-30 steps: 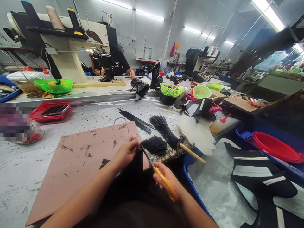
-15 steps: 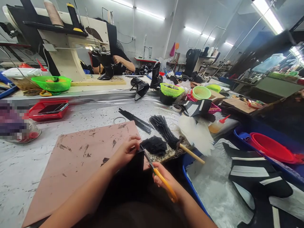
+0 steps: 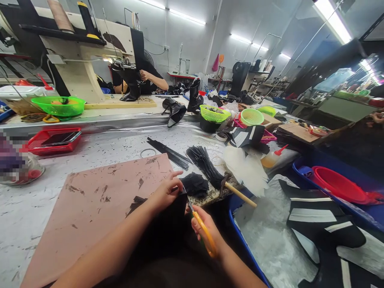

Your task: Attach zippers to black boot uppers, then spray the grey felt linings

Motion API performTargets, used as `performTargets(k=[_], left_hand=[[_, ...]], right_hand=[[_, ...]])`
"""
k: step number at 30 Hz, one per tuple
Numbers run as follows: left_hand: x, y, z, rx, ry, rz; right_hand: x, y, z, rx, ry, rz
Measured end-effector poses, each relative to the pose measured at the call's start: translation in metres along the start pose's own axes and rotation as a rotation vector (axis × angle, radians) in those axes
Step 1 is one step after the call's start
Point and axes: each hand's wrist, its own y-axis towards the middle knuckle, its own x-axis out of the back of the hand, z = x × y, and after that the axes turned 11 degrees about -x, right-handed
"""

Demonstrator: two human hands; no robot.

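My left hand [image 3: 165, 194] pinches the upper edge of a black piece of material [image 3: 172, 218], which hangs down in front of me; its lower part merges with the dark below. In my right hand [image 3: 214, 230] is a pair of scissors with orange handles [image 3: 207, 236]. The blades point up and away, their tips at the edge of the black piece beside my left fingertips. Just beyond the tips lies a heap of small black pieces [image 3: 196, 185]. Under my left forearm, another black scrap [image 3: 136, 203] rests on the pink board [image 3: 99, 200].
A bundle of black strips [image 3: 207, 166] and a wooden handle [image 3: 241, 195] lie at the table's right edge. Below stands a blue bin [image 3: 240, 236] with black cut parts [image 3: 315, 216]. A sewing machine [image 3: 81, 68] stands behind, where another person's arm [image 3: 156, 81] holds a black boot [image 3: 131, 91].
My left hand has moved slightly right along with the black piece. The scissors have turned a little more upright. More of the black scrap on the pink board shows. The view has shifted slightly.
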Motion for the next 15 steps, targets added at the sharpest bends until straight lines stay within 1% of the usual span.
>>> performTargets(k=[4,8,11,14,15], left_hand=[[-0.010,0.012,0.014,0.030,0.019,0.045],[-0.010,0.020,0.024,0.073,0.038,0.063],[-0.008,0.023,0.030,0.091,0.026,0.059],[-0.008,0.026,0.031,0.116,0.033,0.056],[-0.008,0.026,0.030,0.130,0.029,0.052]], right_hand=[[0.001,0.006,-0.005,-0.052,0.059,-0.079],[0.009,0.009,-0.002,-0.102,0.084,-0.131],[0.024,0.014,0.000,-0.148,0.044,-0.182],[0.045,0.021,0.005,-0.172,-0.076,-0.297],[0.053,0.023,0.009,-0.165,-0.147,-0.351]])
